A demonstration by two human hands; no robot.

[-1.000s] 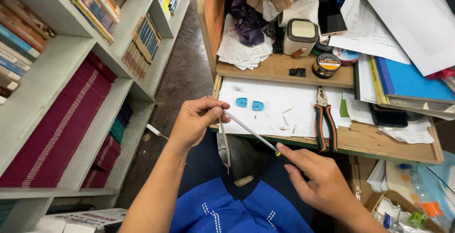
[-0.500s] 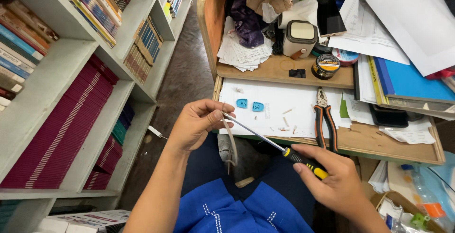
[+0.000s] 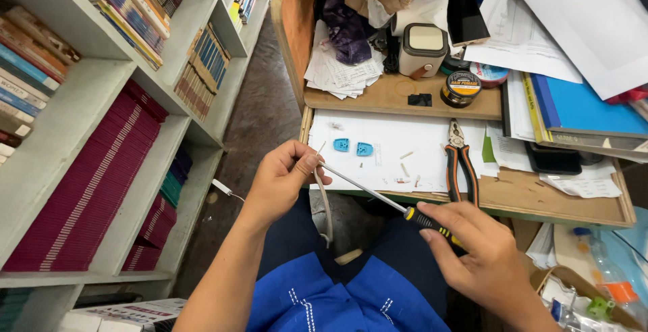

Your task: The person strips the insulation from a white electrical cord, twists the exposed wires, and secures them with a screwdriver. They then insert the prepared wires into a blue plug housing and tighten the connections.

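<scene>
My left hand (image 3: 287, 176) pinches the end of a grey cable (image 3: 326, 210) that hangs down over my lap. My right hand (image 3: 476, 251) grips a screwdriver (image 3: 378, 193) by its black and yellow handle. The thin metal shaft slants up to the left, and its tip meets the cable end at my left fingertips. Both hands hover in front of the desk's near edge. On a white paper sheet (image 3: 385, 136) just beyond lie two small blue plastic pieces (image 3: 352, 147) and several tiny bits.
Orange-handled pliers (image 3: 459, 163) lie on the desk to the right of the white sheet. Further back stand a round tin (image 3: 462, 87), a small beige box (image 3: 422, 48) and heaps of papers. White bookshelves (image 3: 101, 109) filled with books stand at my left.
My right hand has slid further up the screwdriver handle and risen a little. The left hand stays pinched on the cable end, with the shaft still pointing at it.
</scene>
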